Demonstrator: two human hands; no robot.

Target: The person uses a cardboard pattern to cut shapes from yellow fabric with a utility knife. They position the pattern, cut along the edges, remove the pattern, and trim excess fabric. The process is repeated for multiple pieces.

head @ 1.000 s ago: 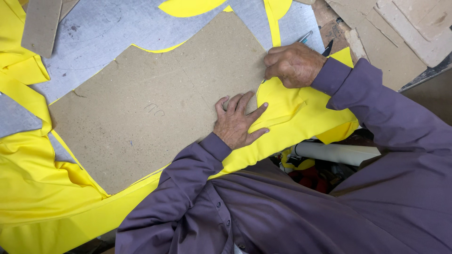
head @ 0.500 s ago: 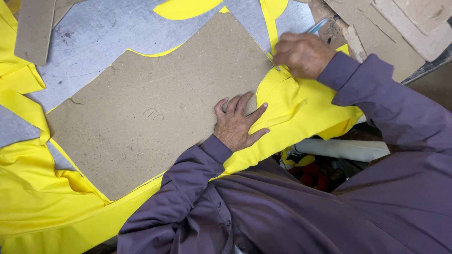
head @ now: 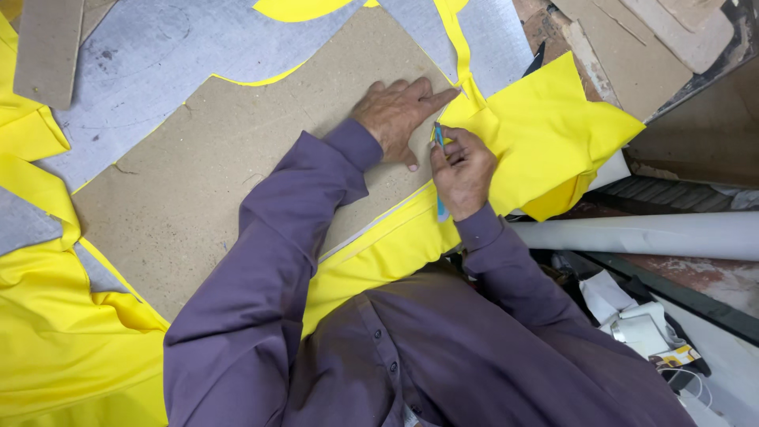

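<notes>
A large brown cardboard pattern [head: 237,174] lies flat on yellow fabric [head: 545,134]. My left hand [head: 399,115] presses flat on the pattern's right edge, fingers spread, with the index finger pointing at the fabric beside it. Just below it, my right hand [head: 462,170] grips a thin blue pen [head: 439,207], with the tip at the pattern's edge, close to my left thumb. Both arms are in purple sleeves.
More yellow fabric [head: 55,348] bunches at the lower left. Grey cloth pieces [head: 142,63] lie at the top, beside a cardboard strip [head: 47,47]. A pale roll [head: 648,235] lies to the right, above clutter with a white object [head: 640,332]. Cardboard sheets [head: 632,47] are stacked top right.
My left hand has moved from the pattern's lower edge up to its right edge. My right hand has come down beside it with the pen. The yellow fabric corner has been folded out to the right.
</notes>
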